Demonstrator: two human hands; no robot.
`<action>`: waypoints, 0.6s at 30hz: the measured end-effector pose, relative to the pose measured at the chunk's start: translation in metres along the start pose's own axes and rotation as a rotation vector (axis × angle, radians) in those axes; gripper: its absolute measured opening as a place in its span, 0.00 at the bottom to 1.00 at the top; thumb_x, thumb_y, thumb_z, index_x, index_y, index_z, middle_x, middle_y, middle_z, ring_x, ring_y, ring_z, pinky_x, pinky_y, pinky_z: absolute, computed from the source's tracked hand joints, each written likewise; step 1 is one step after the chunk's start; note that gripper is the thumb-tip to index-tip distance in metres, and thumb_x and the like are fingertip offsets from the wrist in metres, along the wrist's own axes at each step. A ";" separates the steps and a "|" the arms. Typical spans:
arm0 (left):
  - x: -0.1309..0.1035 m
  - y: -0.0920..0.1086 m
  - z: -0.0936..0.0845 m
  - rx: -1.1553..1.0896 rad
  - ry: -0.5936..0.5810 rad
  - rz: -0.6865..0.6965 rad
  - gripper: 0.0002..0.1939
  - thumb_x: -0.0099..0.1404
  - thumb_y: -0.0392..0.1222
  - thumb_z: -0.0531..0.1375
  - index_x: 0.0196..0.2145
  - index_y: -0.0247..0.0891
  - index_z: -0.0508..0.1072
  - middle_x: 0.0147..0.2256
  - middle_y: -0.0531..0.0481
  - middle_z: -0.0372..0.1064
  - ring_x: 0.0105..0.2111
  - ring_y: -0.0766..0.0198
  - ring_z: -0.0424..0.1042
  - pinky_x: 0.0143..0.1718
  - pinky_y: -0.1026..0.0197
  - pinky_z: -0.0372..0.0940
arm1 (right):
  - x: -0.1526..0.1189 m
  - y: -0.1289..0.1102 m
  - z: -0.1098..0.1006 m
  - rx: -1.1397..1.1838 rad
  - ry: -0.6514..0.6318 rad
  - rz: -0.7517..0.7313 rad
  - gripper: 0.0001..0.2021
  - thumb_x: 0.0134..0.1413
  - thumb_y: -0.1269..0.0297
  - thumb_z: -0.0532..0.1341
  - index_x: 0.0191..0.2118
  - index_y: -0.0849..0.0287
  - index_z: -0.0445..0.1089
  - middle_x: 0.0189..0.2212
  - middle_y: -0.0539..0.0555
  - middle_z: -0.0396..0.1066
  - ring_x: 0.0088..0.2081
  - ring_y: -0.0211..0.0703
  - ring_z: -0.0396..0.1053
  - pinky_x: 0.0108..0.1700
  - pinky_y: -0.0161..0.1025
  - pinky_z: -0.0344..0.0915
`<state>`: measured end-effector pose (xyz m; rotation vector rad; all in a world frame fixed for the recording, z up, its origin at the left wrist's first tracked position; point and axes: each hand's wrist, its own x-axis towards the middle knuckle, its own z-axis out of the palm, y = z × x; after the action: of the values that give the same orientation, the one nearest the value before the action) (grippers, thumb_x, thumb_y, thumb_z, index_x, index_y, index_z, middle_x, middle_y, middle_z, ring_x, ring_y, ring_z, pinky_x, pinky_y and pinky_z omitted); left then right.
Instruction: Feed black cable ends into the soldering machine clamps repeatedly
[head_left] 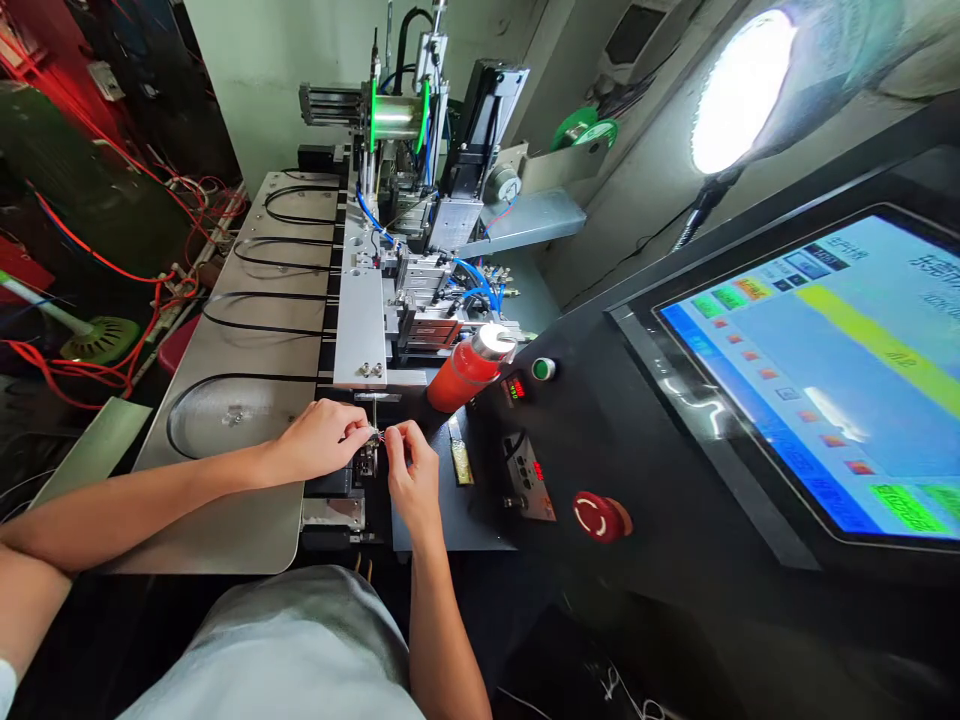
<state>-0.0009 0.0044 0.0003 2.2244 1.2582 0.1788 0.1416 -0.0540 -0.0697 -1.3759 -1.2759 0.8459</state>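
Observation:
Both hands meet at the front end of the machine, just below the long metal plate (361, 330). My left hand (324, 440) reaches in from the left over the steel tray, its thumb and fingers pinched together. Facing it from the right, my right hand (414, 474) is also pinched, its fingertips almost touching the left ones. Tiny thin pieces show between the fingertips, too small to make out. Under the hands sits a small metal fixture (367, 460). Black cables lie in loops on the steel tray (247, 350).
A red bottle (459, 378) stands just beyond my right hand, with a yellowish strip (460, 455) nearer me. To the right are a red stop button (602, 516), a green button (543, 369) and a lit touchscreen (832, 380). A bright lamp (742, 90) hangs above.

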 end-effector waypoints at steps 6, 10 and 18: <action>0.000 -0.001 0.003 0.111 0.018 0.020 0.12 0.66 0.38 0.55 0.26 0.34 0.72 0.23 0.52 0.70 0.24 0.67 0.66 0.28 0.66 0.54 | 0.008 0.007 0.013 0.161 -0.041 -0.061 0.16 0.64 0.59 0.51 0.25 0.55 0.50 0.21 0.43 0.46 0.24 0.33 0.47 0.26 0.34 0.46; -0.007 -0.010 0.008 0.267 0.169 0.148 0.09 0.67 0.40 0.56 0.33 0.35 0.74 0.31 0.50 0.72 0.29 0.65 0.71 0.28 0.65 0.57 | 0.006 0.010 0.022 0.250 0.058 -0.038 0.16 0.63 0.59 0.51 0.24 0.55 0.50 0.22 0.44 0.48 0.25 0.34 0.48 0.27 0.35 0.48; -0.021 -0.021 0.011 0.559 0.295 0.498 0.13 0.70 0.32 0.51 0.45 0.42 0.73 0.38 0.55 0.72 0.29 0.70 0.70 0.28 0.66 0.58 | 0.004 0.007 0.024 0.276 0.093 0.047 0.17 0.62 0.56 0.51 0.24 0.55 0.51 0.21 0.43 0.46 0.24 0.33 0.47 0.26 0.33 0.48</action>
<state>-0.0242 -0.0086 -0.0166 3.0699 0.9422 0.3962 0.1213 -0.0439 -0.0811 -1.2130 -1.0176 0.9415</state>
